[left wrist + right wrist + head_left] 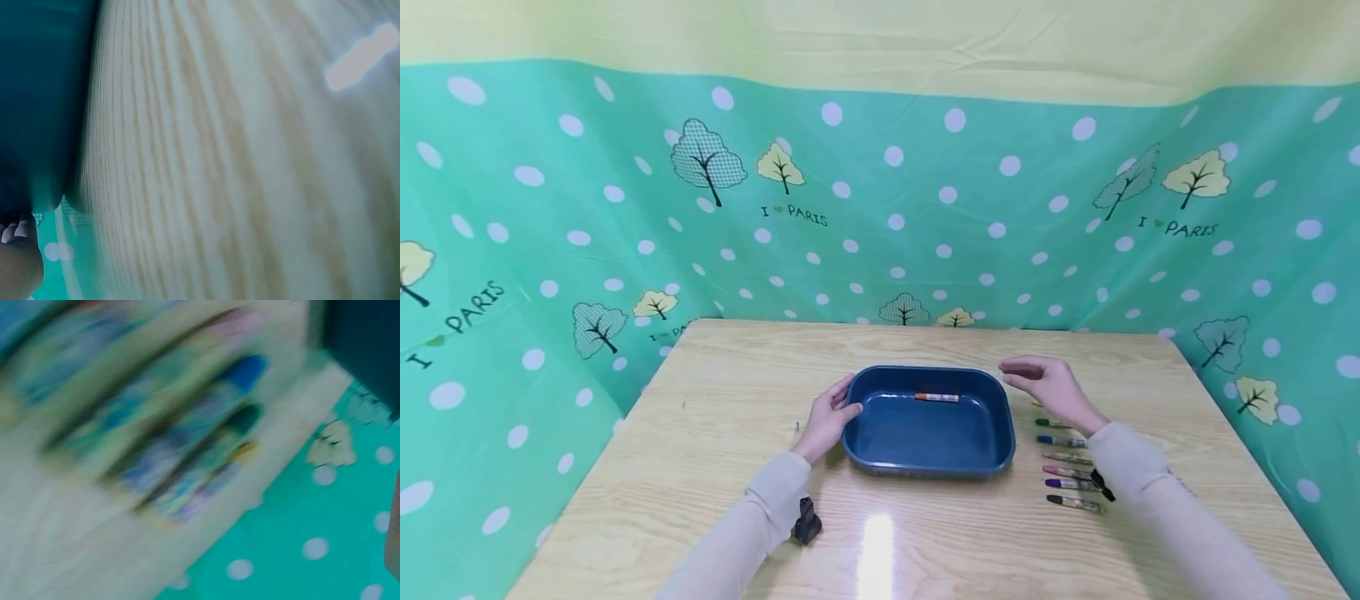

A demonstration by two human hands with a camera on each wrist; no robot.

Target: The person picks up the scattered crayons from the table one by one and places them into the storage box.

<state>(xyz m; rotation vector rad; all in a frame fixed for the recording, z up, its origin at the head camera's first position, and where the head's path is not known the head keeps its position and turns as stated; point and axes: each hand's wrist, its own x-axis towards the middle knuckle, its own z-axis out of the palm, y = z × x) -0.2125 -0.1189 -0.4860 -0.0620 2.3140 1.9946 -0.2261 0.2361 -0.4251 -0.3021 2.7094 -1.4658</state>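
A dark blue rectangular plastic tub (928, 465) stands on the table with one orange oil pastel (937, 397) lying inside near its far wall. My left hand (829, 418) grips the tub's left rim, thumb over the edge and fingers along the outside. Beyond the tub's right rim, my right hand (1051, 387) hovers with fingers pointing left and a gap between them and the thumb; nothing shows in it. Below that hand, several oil pastels lie in a column, among them a green one (1051, 423), a blue one (1062, 441), a purple one (1072, 484) and a black one (1076, 503).
The light wood table (700, 500) reaches back to a green dotted curtain (895, 200). A small black object (807, 523) is beside my left sleeve, and a dark strap piece (1102, 485) shows at my right sleeve. In the right wrist view the pastels (156, 444) are blurred.
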